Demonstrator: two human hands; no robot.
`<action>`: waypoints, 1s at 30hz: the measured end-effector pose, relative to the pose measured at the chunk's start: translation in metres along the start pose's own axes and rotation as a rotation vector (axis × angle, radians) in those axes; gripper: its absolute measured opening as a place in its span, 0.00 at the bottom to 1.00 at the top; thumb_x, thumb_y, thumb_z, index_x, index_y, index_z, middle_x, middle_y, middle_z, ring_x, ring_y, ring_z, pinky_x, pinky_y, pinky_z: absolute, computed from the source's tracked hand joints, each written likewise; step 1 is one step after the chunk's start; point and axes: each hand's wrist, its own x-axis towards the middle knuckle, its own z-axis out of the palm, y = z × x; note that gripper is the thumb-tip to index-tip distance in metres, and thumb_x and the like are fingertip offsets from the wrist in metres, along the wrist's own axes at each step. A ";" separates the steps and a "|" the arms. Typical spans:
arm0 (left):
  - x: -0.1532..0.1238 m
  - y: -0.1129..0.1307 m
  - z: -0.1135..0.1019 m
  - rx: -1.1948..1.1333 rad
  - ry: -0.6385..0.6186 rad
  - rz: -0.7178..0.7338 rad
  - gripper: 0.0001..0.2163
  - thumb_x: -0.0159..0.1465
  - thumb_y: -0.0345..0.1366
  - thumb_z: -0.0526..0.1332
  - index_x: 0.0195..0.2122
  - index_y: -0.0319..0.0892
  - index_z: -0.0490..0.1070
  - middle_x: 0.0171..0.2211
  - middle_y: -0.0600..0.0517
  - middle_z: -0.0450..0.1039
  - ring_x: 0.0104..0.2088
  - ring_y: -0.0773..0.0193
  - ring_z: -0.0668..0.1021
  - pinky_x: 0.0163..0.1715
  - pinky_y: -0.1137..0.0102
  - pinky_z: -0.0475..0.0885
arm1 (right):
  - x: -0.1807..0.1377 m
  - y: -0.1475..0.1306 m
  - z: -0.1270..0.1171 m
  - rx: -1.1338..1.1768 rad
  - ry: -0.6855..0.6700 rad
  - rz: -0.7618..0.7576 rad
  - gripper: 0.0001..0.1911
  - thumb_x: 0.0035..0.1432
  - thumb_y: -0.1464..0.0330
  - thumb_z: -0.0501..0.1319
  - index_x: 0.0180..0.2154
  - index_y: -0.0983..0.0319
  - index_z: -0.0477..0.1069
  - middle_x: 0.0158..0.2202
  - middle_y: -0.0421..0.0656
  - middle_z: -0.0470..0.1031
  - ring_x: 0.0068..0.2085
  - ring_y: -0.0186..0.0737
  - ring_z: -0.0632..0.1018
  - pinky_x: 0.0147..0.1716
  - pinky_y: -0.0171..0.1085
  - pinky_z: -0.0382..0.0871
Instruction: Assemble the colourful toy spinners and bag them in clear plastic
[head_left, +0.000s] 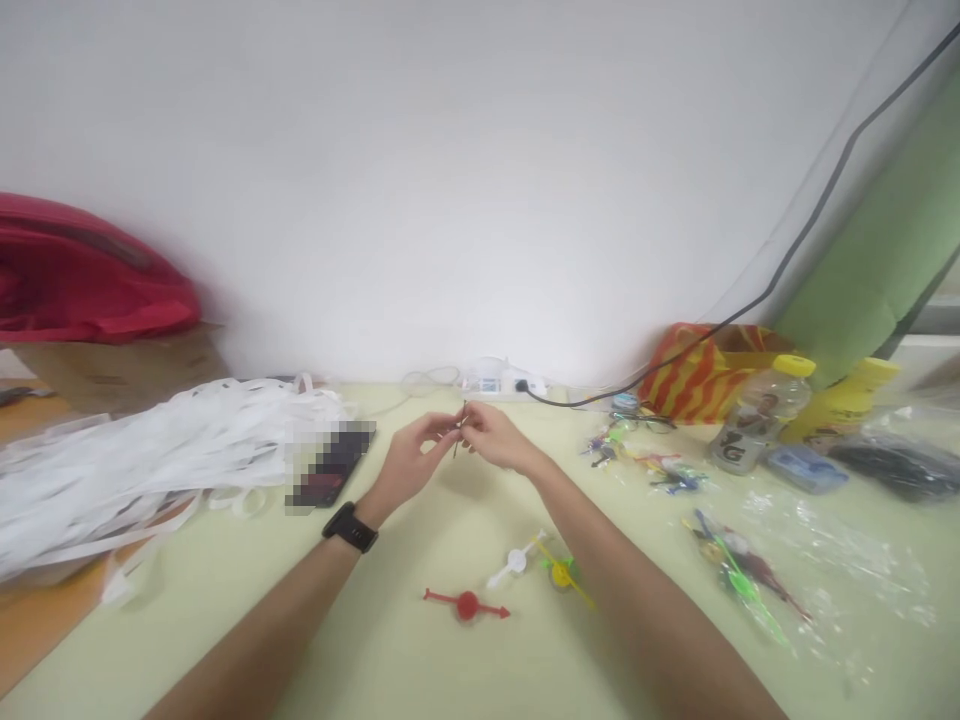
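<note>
My left hand [411, 459] and my right hand [491, 434] meet over the table, with fingertips pinched together on a thin dark piece [456, 446]. Fingers cover most of it, so its full shape is hidden. Closer to me lie a red plastic arrow spinner [467, 606] with a round centre and a white arrow spinner [517, 561]. A yellow arrow spinner [561, 574] rests beside my right forearm, with a bright green one [568, 562] partly under it.
White strips [165, 460] are heaped at left, beside a phone [337, 465]. Bagged colourful spinners [739, 580] lie at right, before a bottle [757, 415] and a striped bag [697, 370]. A black cable [780, 270] runs to a power strip [532, 384] by the wall.
</note>
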 end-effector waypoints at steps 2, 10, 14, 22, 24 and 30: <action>0.002 0.002 -0.003 -0.042 -0.033 -0.014 0.14 0.68 0.46 0.65 0.48 0.43 0.75 0.45 0.47 0.81 0.43 0.57 0.83 0.48 0.60 0.78 | -0.002 -0.001 -0.003 0.131 -0.036 -0.003 0.08 0.59 0.74 0.58 0.42 0.60 0.67 0.31 0.39 0.77 0.33 0.36 0.79 0.33 0.33 0.74; 0.001 0.009 -0.003 -0.049 -0.051 -0.007 0.15 0.70 0.44 0.63 0.53 0.44 0.72 0.43 0.48 0.80 0.41 0.58 0.83 0.44 0.63 0.78 | 0.001 -0.005 -0.004 0.384 -0.035 0.035 0.07 0.57 0.73 0.58 0.38 0.60 0.66 0.27 0.38 0.76 0.31 0.36 0.79 0.33 0.34 0.74; 0.000 0.015 -0.003 -0.054 -0.064 0.022 0.12 0.69 0.42 0.64 0.50 0.43 0.73 0.41 0.48 0.80 0.41 0.58 0.83 0.45 0.63 0.78 | 0.000 -0.004 -0.005 0.346 -0.054 0.029 0.06 0.57 0.71 0.57 0.38 0.60 0.64 0.27 0.38 0.75 0.31 0.36 0.79 0.33 0.34 0.74; 0.000 0.005 -0.003 -0.001 -0.049 0.008 0.08 0.66 0.40 0.64 0.44 0.44 0.74 0.39 0.50 0.80 0.38 0.60 0.82 0.41 0.66 0.77 | -0.003 0.003 0.001 -0.057 -0.021 0.122 0.04 0.63 0.68 0.54 0.39 0.59 0.65 0.31 0.39 0.72 0.32 0.36 0.74 0.28 0.32 0.64; 0.000 -0.004 -0.005 0.008 -0.030 -0.054 0.11 0.64 0.41 0.66 0.45 0.44 0.74 0.41 0.49 0.81 0.40 0.59 0.83 0.43 0.65 0.78 | -0.004 0.006 0.002 -0.163 -0.031 0.156 0.06 0.61 0.68 0.57 0.42 0.60 0.68 0.35 0.41 0.74 0.35 0.39 0.75 0.31 0.34 0.66; -0.004 -0.033 -0.013 0.150 -0.053 -0.127 0.11 0.62 0.46 0.67 0.33 0.43 0.73 0.39 0.47 0.82 0.40 0.55 0.83 0.45 0.61 0.79 | -0.011 0.005 -0.011 -0.437 -0.045 0.218 0.13 0.55 0.72 0.65 0.44 0.62 0.72 0.48 0.52 0.77 0.47 0.50 0.78 0.42 0.40 0.69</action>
